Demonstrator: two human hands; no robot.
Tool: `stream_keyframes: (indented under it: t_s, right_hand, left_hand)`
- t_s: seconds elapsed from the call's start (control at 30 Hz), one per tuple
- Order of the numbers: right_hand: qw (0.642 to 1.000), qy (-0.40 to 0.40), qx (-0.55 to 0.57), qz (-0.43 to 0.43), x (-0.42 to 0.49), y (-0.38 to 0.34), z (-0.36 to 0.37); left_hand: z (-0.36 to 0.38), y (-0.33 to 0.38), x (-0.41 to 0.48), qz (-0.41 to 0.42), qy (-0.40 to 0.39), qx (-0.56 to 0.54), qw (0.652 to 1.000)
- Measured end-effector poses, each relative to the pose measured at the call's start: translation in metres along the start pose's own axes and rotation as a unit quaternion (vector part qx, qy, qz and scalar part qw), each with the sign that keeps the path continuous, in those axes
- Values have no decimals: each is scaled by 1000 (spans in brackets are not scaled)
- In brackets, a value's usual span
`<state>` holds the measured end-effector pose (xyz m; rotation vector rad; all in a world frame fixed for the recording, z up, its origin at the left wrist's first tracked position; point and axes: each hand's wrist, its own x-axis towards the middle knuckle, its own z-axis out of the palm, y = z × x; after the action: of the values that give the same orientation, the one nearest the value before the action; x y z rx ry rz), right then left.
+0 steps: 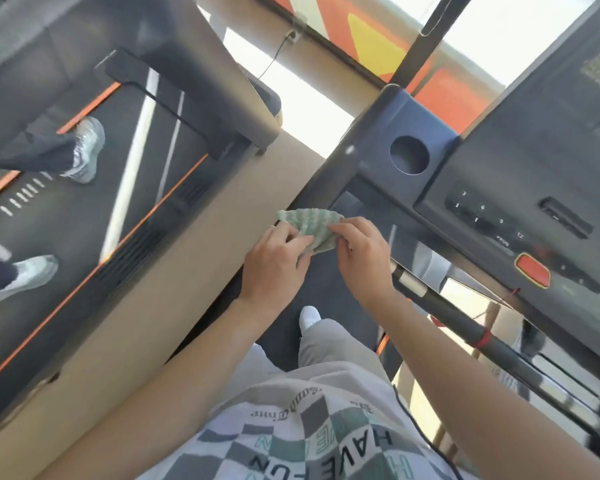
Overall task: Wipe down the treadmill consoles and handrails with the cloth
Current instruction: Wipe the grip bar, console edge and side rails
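Observation:
A green-and-white patterned cloth (310, 226) is held in front of me over the treadmill belt. My left hand (278, 261) pinches its lower left edge and my right hand (362, 254) pinches its right edge. The black treadmill console (520, 188) stands to the right, with number buttons, a round cup holder (409, 154) and a red stop button (532, 270). A dark handrail (465, 323) runs below the console on the right. Another black bar (312, 192) passes just behind the cloth.
A neighbouring treadmill (84, 202) on the left has another person's legs and grey shoes (84, 150) on its belt. A tan floor strip (194, 278) separates the two machines. My own legs and white shoe (309, 317) stand on the belt below.

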<state>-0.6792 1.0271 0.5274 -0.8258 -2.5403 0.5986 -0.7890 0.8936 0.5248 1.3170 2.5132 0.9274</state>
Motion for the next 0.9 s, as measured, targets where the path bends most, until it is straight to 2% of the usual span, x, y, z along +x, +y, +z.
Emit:
stream_keyframes:
  t_s: [0.07, 0.13, 0.3, 0.43, 0.63, 0.7, 0.77, 0.83, 0.9]
  right_hand:
    - [1000, 16, -10, 1, 12, 15, -9]
    - [1000, -7, -14, 7, 27, 33, -12]
    - [984, -173, 35, -4, 36, 61, -19]
    - [985, -157, 57, -49, 17, 72, -31]
    - [982, -167, 10, -89, -12, 100, -44]
    - [982, -179, 41, -35, -17, 97, -53]
    - [974, -180, 104, 85, -15, 90, -57]
    - [941, -155, 206, 218, -7, 84, -56]
    - [909, -106, 279, 291, 3, 78, -50]
  left_hand:
    - [13, 15, 12, 11, 7, 9, 1000]
    - [30, 27, 23, 7, 7, 26, 1000]
    - [71, 50, 19, -38, 15, 25, 999]
    - [83, 63, 3, -87, 32, -30, 995]
    - [90, 71, -31, -131, -32, -75, 988]
    - [88, 76, -36, -169, -15, -95, 981]
    - [82, 81, -31, -205, 23, -102, 973]
    - [74, 85, -18, -212, 62, -110, 969]
    - [65, 86, -4, -203, 88, -102, 970]
